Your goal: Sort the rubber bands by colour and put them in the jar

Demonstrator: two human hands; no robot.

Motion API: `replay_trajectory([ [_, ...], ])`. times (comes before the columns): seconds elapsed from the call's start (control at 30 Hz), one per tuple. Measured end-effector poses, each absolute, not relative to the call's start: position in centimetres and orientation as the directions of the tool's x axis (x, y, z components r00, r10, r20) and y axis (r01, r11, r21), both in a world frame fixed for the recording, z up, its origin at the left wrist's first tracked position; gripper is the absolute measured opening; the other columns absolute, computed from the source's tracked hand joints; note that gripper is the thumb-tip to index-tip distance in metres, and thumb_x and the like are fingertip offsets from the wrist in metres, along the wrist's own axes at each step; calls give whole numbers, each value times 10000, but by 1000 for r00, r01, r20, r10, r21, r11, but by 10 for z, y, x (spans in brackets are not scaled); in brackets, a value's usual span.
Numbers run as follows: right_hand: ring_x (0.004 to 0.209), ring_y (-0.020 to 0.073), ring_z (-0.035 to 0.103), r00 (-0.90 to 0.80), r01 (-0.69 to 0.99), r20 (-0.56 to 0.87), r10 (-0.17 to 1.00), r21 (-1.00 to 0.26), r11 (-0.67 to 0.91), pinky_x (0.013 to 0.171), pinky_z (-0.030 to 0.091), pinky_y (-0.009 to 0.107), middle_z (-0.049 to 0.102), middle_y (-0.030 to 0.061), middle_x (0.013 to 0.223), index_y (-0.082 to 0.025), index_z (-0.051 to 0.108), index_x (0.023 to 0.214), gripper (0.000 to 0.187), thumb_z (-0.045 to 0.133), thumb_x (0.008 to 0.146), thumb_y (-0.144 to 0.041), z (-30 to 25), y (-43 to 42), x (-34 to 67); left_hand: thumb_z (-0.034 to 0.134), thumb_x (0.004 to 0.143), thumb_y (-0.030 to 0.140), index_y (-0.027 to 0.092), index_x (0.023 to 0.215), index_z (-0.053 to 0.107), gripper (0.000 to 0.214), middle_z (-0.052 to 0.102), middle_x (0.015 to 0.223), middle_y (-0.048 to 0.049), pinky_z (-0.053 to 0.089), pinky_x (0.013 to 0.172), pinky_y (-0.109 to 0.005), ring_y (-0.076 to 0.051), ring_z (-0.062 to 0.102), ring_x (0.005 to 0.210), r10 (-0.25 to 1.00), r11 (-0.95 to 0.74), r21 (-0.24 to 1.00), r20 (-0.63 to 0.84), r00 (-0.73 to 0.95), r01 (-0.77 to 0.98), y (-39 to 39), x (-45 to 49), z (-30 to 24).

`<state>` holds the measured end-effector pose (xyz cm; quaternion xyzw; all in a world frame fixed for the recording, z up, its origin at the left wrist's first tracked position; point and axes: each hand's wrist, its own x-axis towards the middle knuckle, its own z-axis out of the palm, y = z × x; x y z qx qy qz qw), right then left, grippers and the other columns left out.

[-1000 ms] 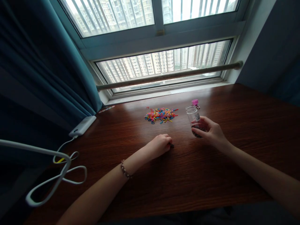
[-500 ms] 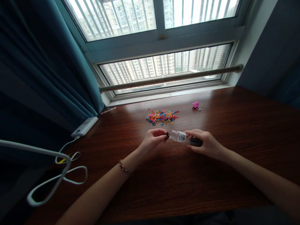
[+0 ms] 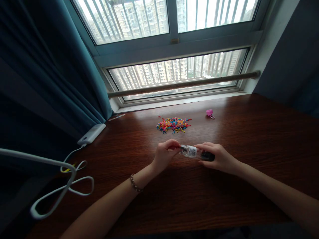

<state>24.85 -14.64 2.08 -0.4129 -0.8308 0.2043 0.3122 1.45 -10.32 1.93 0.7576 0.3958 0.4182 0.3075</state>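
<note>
My right hand (image 3: 216, 156) is wrapped round a clear plastic bottle (image 3: 192, 151) with a white printed label, held on its side. Black contents (image 3: 207, 156) show at the bottle's right end, partly behind my fingers. At its mouth, which faces left, my left hand (image 3: 166, 152) pinches some small black bands (image 3: 183, 148), now at and partly inside the neck. My left fingertips hide part of them. Beyond the hands lies a loose pile of small colourful rubber bands (image 3: 173, 124). A pink cap with a ring (image 3: 209, 112) rests to the pile's right.
The dark wooden table (image 3: 159, 205) runs up to the window sill. A white power bank (image 3: 91, 134) with a white cable (image 3: 81, 182) lies at the left, beside the blue curtain (image 3: 82, 83). A metal rail (image 3: 184, 84) crosses the window.
My left hand has brought the black bands right, from just outside the bottle's mouth to into its neck. The right hand still holds the bottle, tilted slightly more. The view has shifted a little.
</note>
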Motion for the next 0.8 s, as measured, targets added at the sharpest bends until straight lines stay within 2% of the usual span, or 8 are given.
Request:
replay_trajectory([
  [0.23, 838, 198, 568, -445, 536, 352, 823, -632, 560, 745, 452, 301, 617, 61, 959, -215, 542, 1136, 478, 646, 674, -285, 21, -146, 249, 577, 764, 270, 159, 756, 681, 152, 606, 769, -62, 444, 631, -235, -132, 551, 701, 737, -649, 701, 485, 471, 295, -103, 13, 26],
  [0.37, 815, 189, 576, -420, 523, 360, 833, -655, 546, 745, 456, 302, 627, 51, 929, -219, 555, 1116, 463, 651, 666, -270, 20, -144, 250, 504, 814, 229, 170, 934, 658, 204, 605, 851, -78, 443, 712, -261, -151, 547, 792, 712, -648, 713, 442, 545, 269, -102, 11, 28],
  [0.5, 795, 178, 587, -347, 492, 379, 858, -705, 510, 746, 463, 303, 634, 53, 919, -200, 556, 1112, 466, 657, 662, -262, 19, -139, 254, 447, 843, 207, 180, 1136, 551, 312, 594, 969, -91, 433, 808, -301, -166, 534, 873, 721, -610, 751, 391, 572, 255, -104, 8, 34],
  [0.57, 803, 176, 592, -317, 461, 384, 867, -736, 495, 751, 467, 306, 636, 52, 929, -194, 552, 1116, 469, 656, 665, -270, 18, -136, 256, 452, 838, 203, 204, 1187, 510, 353, 550, 1088, -95, 393, 898, -343, -192, 496, 992, 683, -645, 719, 389, 619, 260, -105, 9, 38],
  [0.67, 819, 177, 599, -279, 401, 389, 878, -784, 474, 765, 470, 313, 640, 52, 941, -186, 553, 1112, 470, 659, 664, -283, 16, -133, 259, 487, 818, 214, 237, 1246, 446, 431, 380, 1301, -92, 293, 1003, -399, -236, 366, 1170, 630, -706, 661, 419, 654, 256, -108, 11, 40],
  [0.73, 827, 182, 604, -206, 350, 392, 896, -826, 442, 779, 468, 323, 646, 58, 934, -176, 551, 1108, 491, 677, 649, -297, 14, -128, 262, 501, 811, 229, 241, 1280, 396, 481, 288, 1366, -91, 278, 1015, -409, -245, 327, 1207, 639, -699, 671, 431, 637, 247, -108, 11, 38],
  [0.8, 822, 187, 609, -83, 261, 376, 923, -886, 384, 762, 477, 329, 652, 60, 920, -179, 533, 1121, 530, 693, 635, -315, 13, -121, 268, 502, 813, 240, 236, 1274, 401, 472, 295, 1367, -93, 289, 1009, -407, -247, 316, 1224, 671, -669, 703, 428, 605, 243, -107, 11, 35],
])
